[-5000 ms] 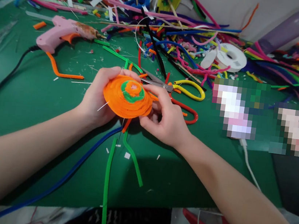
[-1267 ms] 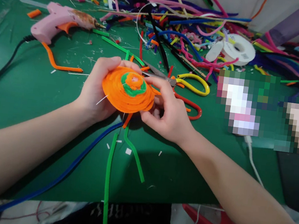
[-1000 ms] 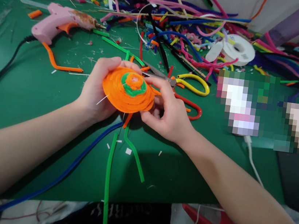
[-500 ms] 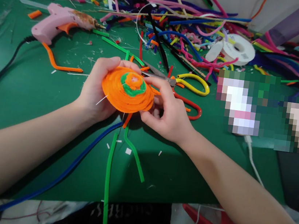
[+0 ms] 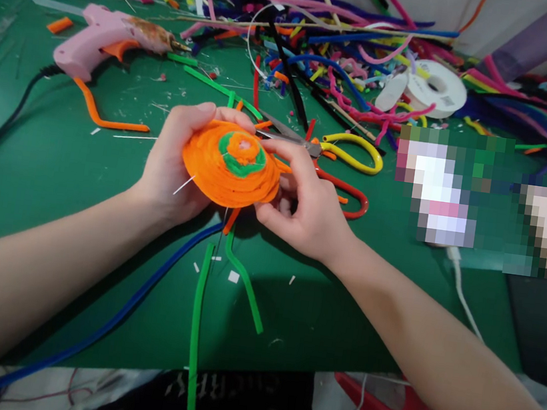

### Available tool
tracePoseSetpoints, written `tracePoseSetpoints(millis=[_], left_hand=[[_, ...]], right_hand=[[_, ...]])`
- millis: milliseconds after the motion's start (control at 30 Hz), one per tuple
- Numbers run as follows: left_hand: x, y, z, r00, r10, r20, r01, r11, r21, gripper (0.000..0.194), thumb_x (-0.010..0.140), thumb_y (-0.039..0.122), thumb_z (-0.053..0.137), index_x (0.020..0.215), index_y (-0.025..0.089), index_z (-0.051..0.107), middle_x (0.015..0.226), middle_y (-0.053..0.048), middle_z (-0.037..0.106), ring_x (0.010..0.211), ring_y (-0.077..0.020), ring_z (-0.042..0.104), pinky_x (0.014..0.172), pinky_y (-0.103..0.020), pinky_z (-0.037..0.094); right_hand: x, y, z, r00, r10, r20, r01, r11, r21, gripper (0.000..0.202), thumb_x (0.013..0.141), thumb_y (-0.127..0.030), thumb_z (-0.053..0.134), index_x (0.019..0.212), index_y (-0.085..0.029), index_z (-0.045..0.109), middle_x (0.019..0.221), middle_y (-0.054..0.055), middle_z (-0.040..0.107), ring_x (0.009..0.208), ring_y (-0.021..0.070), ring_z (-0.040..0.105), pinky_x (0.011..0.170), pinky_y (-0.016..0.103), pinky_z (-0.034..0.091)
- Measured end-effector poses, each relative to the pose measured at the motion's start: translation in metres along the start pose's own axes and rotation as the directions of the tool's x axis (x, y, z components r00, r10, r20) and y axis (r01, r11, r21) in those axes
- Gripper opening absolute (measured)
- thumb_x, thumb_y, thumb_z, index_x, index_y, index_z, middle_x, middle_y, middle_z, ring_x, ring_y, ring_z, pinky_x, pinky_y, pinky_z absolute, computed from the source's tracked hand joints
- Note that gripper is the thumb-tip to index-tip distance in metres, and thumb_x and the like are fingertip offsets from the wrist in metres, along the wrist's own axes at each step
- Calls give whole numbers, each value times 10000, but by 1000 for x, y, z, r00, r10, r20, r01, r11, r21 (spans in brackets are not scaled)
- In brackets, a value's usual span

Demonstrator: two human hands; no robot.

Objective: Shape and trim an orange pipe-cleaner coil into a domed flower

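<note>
Both hands hold a round orange disc of coiled pipe cleaner (image 5: 208, 166) with a green ring and a small orange coil at its middle. My left hand (image 5: 172, 151) cups its left side, fingers behind it. At the right rim, my right hand (image 5: 306, 206) pinches the edge between thumb and fingers; an orange pipe cleaner end shows there. A thin white strand sticks out at the disc's lower left. Just behind my hands lie scissors (image 5: 353, 154) with yellow and red handles. Green pipe cleaners (image 5: 196, 329) and a blue pipe cleaner (image 5: 141, 292) lie in front of the disc.
A pink glue gun (image 5: 98, 41) lies at the back left, its black cord running left. Heaped pipe cleaners (image 5: 356, 34) and a white spool (image 5: 437, 90) fill the back. Blurred-out objects (image 5: 436, 193) and a white cable (image 5: 463, 294) are on the right.
The disc and my left hand have shifted very slightly to the left. My grip on the disc looks the same.
</note>
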State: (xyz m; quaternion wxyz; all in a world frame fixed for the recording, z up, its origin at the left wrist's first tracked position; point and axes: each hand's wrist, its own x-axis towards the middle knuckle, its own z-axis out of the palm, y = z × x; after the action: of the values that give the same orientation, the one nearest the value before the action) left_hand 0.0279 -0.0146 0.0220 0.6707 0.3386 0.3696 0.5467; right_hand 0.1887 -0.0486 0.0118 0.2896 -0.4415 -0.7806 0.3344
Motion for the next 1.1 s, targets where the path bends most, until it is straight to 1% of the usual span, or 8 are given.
tracePoseSetpoints(millis=[233,400,533,633,733,833,1000,1100], left_hand=[[1,1,1,997,-51,-58,51,999,3,444,893,344,326,659,122,631,626,-64,609,541,-140,569,533,-254,453],[2,1,1,999,-35,-34,36,998,41,421,888,373,349,673,130,618,654,-74,605,556,-160,562,563,-291,450],[2,0,0,998,-50,-49,51,999,20,427,888,364,350,689,112,631,667,-78,616,561,-150,575,543,-267,456],[3,-1,-3,999,-32,-1,32,999,9,402,889,403,398,747,110,634,702,-71,628,580,-143,590,553,-255,479],[4,-2,-5,999,-38,8,38,999,7,476,918,470,375,757,103,630,694,-71,631,566,-141,600,543,-255,495],[4,-2,-6,999,-51,-5,51,999,-2,540,939,495,333,734,96,634,670,-70,632,549,-140,605,529,-254,503],[4,-2,-6,999,-41,21,41,999,6,546,932,536,357,746,109,643,680,-61,643,571,-142,609,545,-260,515],[4,-2,-6,999,-45,13,45,999,6,552,940,522,341,739,107,644,672,-63,648,567,-142,610,539,-256,511]], right_hand=[[0,-1,0,1000,20,-9,-20,999,31,556,818,-262,522,1340,-158,361,696,-61,599,639,109,608,560,228,416],[0,0,0,1000,10,-15,-9,999,32,549,813,-252,525,1331,-160,366,691,-66,589,622,100,591,556,227,405],[1,0,0,1000,13,-14,-13,999,30,542,820,-246,522,1332,-161,364,679,-70,583,614,98,591,554,226,406],[1,1,0,1000,-8,-12,9,999,51,537,823,-232,526,1329,-151,364,689,-71,590,592,88,582,557,224,414],[1,3,1,999,-31,-15,32,998,58,532,826,-225,536,1324,-151,365,701,-72,596,568,76,568,553,218,416],[1,4,2,998,-39,-43,42,997,60,515,827,-232,542,1311,-162,380,694,-72,596,558,71,564,537,210,411],[1,4,3,996,-57,-69,60,997,48,494,831,-253,544,1298,-181,399,704,-67,603,565,73,570,523,206,408],[1,4,3,996,-54,-77,59,997,55,497,818,-243,555,1291,-187,412,696,-68,605,561,74,568,514,205,404]])
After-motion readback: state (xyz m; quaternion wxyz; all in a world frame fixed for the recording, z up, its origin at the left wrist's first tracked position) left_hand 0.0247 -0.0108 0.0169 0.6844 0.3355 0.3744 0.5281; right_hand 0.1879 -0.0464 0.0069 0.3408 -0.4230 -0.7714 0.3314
